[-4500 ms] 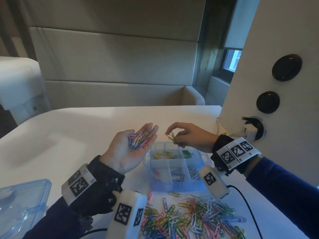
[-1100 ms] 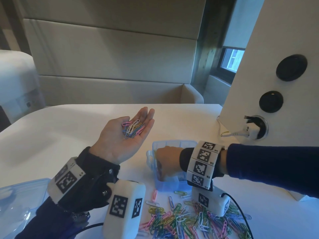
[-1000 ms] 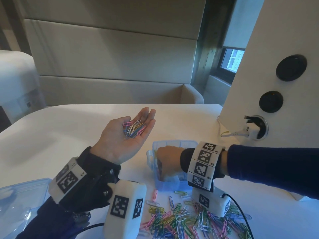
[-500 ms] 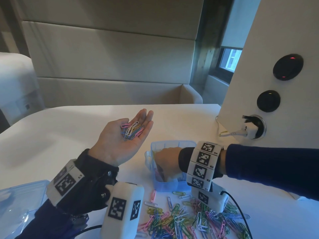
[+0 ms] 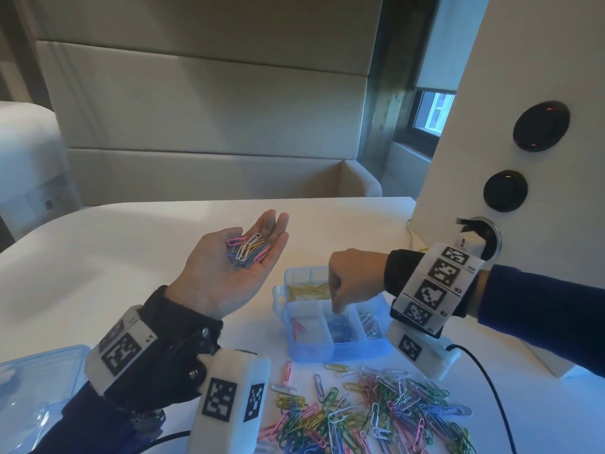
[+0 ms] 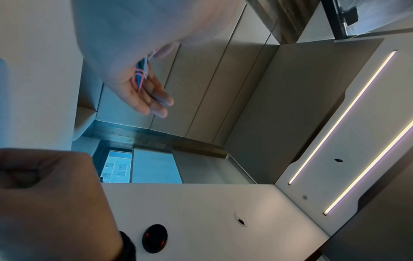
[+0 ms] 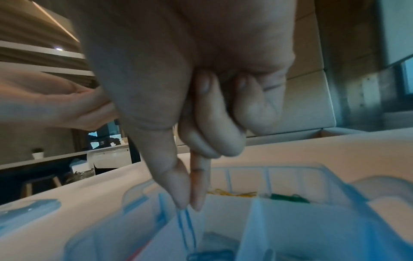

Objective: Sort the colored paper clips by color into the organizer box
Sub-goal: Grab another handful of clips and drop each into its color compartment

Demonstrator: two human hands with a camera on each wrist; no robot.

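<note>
My left hand (image 5: 229,267) lies palm up above the table, fingers straight, cradling a small bunch of mixed paper clips (image 5: 248,249). The clear blue organizer box (image 5: 353,350) stands on the white table (image 5: 98,250), with yellow clips (image 5: 307,291) in a far cell, pink clips (image 5: 298,326) front left, blue clips (image 5: 340,329) front middle and white ones front right. My right hand (image 5: 337,309) hovers over the front middle cell; in the right wrist view its thumb and forefinger pinch a blue paper clip (image 7: 186,227) pointing down into that cell.
A large loose heap of coloured clips (image 5: 366,411) lies on the table in front of the box. The clear lid (image 5: 29,388) sits at the near left. A white panel (image 5: 491,158) with round black sockets and a plugged cable stands to the right.
My right hand has risen out of the box and shifted right, from the left cells to above the front middle cell. The left palm stays raised with its clips.
</note>
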